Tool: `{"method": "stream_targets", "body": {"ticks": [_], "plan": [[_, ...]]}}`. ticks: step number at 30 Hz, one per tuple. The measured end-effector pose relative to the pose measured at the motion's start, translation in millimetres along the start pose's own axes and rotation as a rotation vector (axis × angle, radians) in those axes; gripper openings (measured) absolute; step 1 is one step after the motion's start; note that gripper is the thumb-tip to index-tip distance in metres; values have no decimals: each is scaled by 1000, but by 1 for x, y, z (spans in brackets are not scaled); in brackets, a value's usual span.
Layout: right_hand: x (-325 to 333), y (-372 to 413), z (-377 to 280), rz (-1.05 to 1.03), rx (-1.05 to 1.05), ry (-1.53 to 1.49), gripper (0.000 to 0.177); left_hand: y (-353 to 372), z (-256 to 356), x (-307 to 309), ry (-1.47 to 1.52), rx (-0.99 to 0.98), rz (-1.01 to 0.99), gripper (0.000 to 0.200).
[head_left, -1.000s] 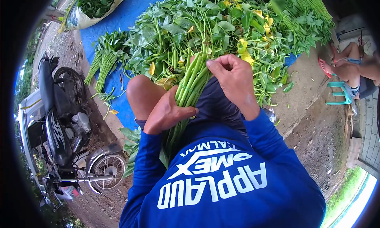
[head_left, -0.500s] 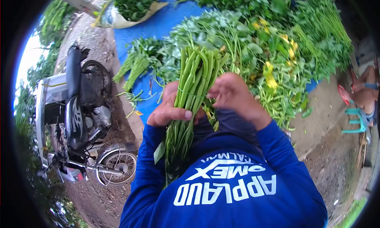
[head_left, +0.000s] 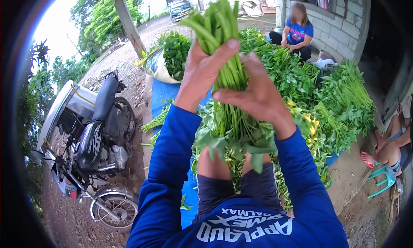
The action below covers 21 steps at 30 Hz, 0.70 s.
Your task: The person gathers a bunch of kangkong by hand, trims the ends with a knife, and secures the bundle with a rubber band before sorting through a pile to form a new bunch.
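Green stalk bundle [head_left: 223, 54] upright, raised above the knees | left hand [head_left: 205, 71] clamped round the stalks, thumb pressed across | right hand [head_left: 254, 97] just below, fingers closed on the bundle above its leaves | seemingly one bunch gathered; large loose heap [head_left: 301, 84] beyond the fingertips lies unbundled | shirt [head_left: 245, 230] reads APPLAUD, OMEX

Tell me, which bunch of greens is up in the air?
The bunch that the left hand holds high, right hand against it, stems up and leaves hanging. The other greens lie piled on the blue tarp.
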State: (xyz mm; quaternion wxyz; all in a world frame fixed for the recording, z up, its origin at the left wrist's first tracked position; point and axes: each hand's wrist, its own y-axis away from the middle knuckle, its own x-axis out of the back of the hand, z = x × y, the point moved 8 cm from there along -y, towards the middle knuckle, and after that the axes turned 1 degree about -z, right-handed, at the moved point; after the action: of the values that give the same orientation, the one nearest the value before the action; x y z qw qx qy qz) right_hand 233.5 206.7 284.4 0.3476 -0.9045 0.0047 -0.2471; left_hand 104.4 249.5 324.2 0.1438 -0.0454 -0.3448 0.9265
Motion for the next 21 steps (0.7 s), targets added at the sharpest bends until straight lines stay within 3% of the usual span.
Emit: {"method": "stream_targets", "body": {"ticks": [2, 6, 7, 10, 13, 16, 17, 20, 21], "plan": [[25, -2, 15, 138, 76, 230, 126, -6, -23, -5, 207, 18, -14, 49], [-1, -5, 46, -83, -35, -651, 113, -3, -43, -34, 337, 135, 67, 52], [5, -1, 50, -76, -127, -598, 100, -8, -47, -36, 274, 120, -11, 59], [17, 10, 70, -168, -264, -611, 90, -13, -26, -6, 26, -40, 167, 66], [32, 18, 76, -224, -294, -644, 89, 7, 59, -13, -748, -745, 82, 56], [36, 25, 78, -311, -296, -567, 90, 7, 74, -40, -1103, -828, -340, 40], [36, 26, 74, -330, -294, -547, 88, 8, 72, -45, -1116, -811, -400, 29], [40, 30, 69, -402, -285, -490, 83, 5, 69, -45, -1195, -676, -558, 31], [39, 32, 67, -430, -283, -489, 82, 9, 73, -44, -1202, -713, -554, 30]]}}
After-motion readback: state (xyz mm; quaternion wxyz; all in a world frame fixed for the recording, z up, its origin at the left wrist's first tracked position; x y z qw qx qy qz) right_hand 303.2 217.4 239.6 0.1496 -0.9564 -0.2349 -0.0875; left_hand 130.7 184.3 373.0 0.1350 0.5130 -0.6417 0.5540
